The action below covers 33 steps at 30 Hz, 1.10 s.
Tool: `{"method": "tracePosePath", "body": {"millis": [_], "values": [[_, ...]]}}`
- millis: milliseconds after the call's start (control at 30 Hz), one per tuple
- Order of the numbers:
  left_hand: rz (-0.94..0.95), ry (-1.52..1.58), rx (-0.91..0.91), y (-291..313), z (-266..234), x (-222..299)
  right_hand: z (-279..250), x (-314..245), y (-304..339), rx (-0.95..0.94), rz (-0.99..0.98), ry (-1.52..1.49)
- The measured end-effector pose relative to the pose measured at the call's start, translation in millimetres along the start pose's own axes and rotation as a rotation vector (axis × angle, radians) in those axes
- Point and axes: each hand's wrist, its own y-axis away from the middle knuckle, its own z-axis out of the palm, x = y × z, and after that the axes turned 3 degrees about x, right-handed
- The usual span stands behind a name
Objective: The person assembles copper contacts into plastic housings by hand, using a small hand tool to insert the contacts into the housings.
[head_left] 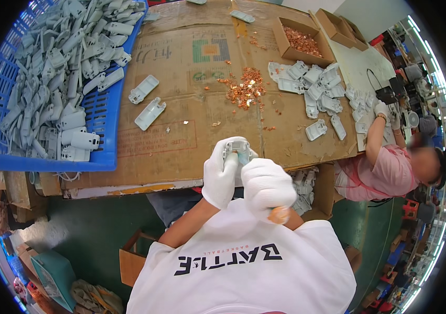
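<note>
My left hand, in a white knit glove, is closed around a small pale grey plastic housing held upright just over the table's front edge. My right hand, also gloved, makes a fist right beside it, wrapped round a hand tool. The tool's rounded orange end sticks out at the bottom of the fist; its working tip is hidden at the housing. Beyond my hands lies a loose pile of small copper-coloured metal pieces. Two plastic housings lie apart to the left of it.
A blue basket heaped with housings stands at the left on the cardboard-covered table. To the right are a cluster of housings and a cardboard box of copper pieces. A co-worker in pink works at the far right.
</note>
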Motion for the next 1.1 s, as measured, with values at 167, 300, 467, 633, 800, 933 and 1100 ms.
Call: {"method": "tracePosePath", "body": {"millis": [167,300,467,633,800,933,1100], "values": [[0.039,-0.11,0.046,6,-2,14,6,-4,-3,0.007,-0.001,-0.001],[0.035,-0.132,0.055,7,-6,14,2,-8,1,0.077,0.161,0.005],[0.038,-0.094,0.001,6,0,16,-3,-12,-6,-0.028,0.03,0.025],[0.018,0.051,-0.056,7,0,17,-12,-19,-4,-0.271,0.039,0.066],[-0.007,0.073,-0.067,9,-3,15,-10,-20,-1,-0.258,0.031,0.04],[-0.037,0.118,-0.086,10,-1,17,-9,-21,-1,-0.266,0.029,0.071],[-0.039,0.152,-0.094,11,-1,20,-11,-22,-1,-0.274,0.026,0.073]]}}
